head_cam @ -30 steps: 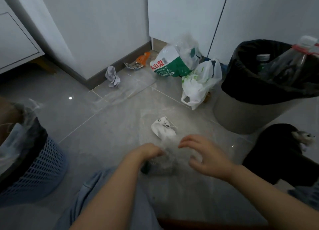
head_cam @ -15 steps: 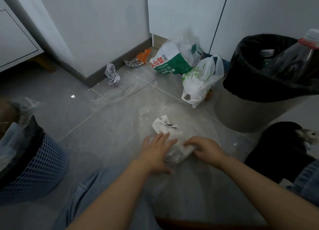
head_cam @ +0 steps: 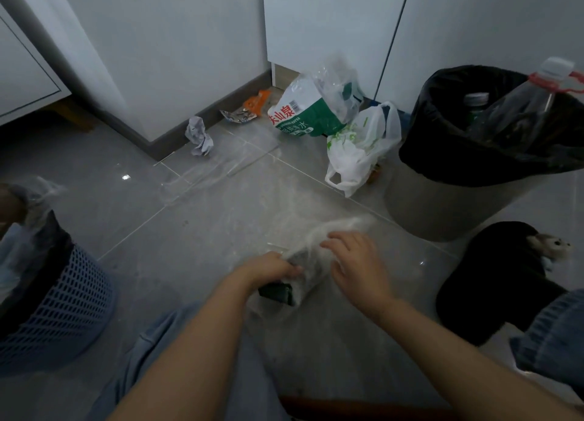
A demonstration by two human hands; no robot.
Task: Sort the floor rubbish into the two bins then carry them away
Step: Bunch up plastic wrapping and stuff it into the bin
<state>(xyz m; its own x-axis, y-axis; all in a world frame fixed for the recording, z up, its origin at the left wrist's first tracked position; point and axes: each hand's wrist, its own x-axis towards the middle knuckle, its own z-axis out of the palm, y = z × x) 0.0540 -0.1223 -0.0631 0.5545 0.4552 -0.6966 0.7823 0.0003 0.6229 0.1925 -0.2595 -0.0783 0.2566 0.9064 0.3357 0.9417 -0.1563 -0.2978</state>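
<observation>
the blue mesh bin (head_cam: 60,307) stands at the far left, already lined and part full. on the floor by the wall lie a crumpled paper (head_cam: 199,136), an orange wrapper (head_cam: 257,103), a water-label bag (head_cam: 311,109) and a white carrier bag (head_cam: 357,152). the left hand (head_cam: 268,270) grips one end of a clear plastic bundle (head_cam: 311,262) with something dark inside; the right hand (head_cam: 357,264) rests on it, fingers curled loosely. thin film could slip or spill its contents. the black-lined bin (head_cam: 474,148) at right looks crowded by a large bottle (head_cam: 524,104), so an added piece may topple out.
</observation>
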